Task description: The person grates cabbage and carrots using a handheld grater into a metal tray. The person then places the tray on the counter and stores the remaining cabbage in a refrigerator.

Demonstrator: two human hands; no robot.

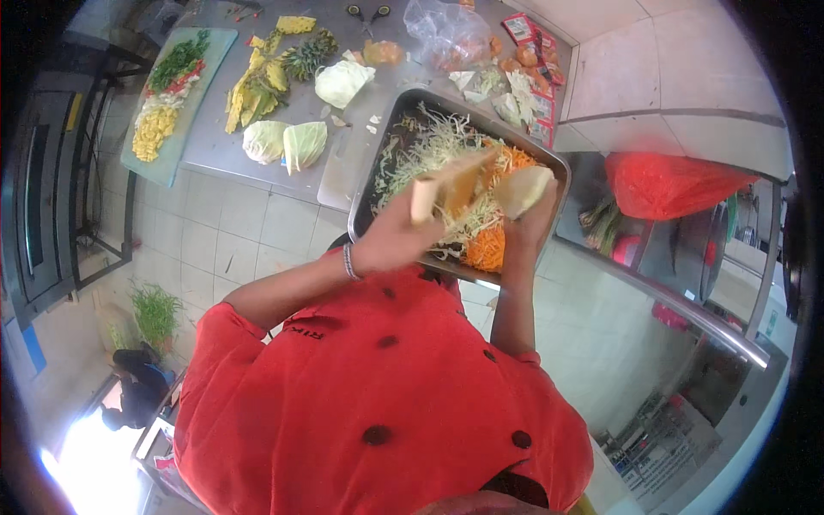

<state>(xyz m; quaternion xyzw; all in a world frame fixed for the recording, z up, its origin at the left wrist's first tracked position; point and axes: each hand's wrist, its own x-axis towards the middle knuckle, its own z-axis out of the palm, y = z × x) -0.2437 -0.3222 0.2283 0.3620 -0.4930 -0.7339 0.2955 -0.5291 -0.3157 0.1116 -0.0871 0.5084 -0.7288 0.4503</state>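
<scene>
My left hand (396,242) is closed round a flat wood-coloured slicer board (468,176), tilted and blurred by motion. In my right hand (532,225) is a pale cabbage piece (525,190), held just right of the board. Both hands are over a deep metal tray (482,118). Shredded cabbage (425,153) fills the tray's left and middle, while orange shredded carrot (489,249) lies along its right side. The slicer's face and the fingertips round the cabbage are partly hidden.
On the metal table (219,142) lie cabbage pieces (343,83), pineapple peel (257,81), scissors (369,15) and a clear plastic bag (451,34). A pale green cutting board (197,64) bears chopped vegetables at the left. A red plastic bag (674,184) sits on the right-hand shelf.
</scene>
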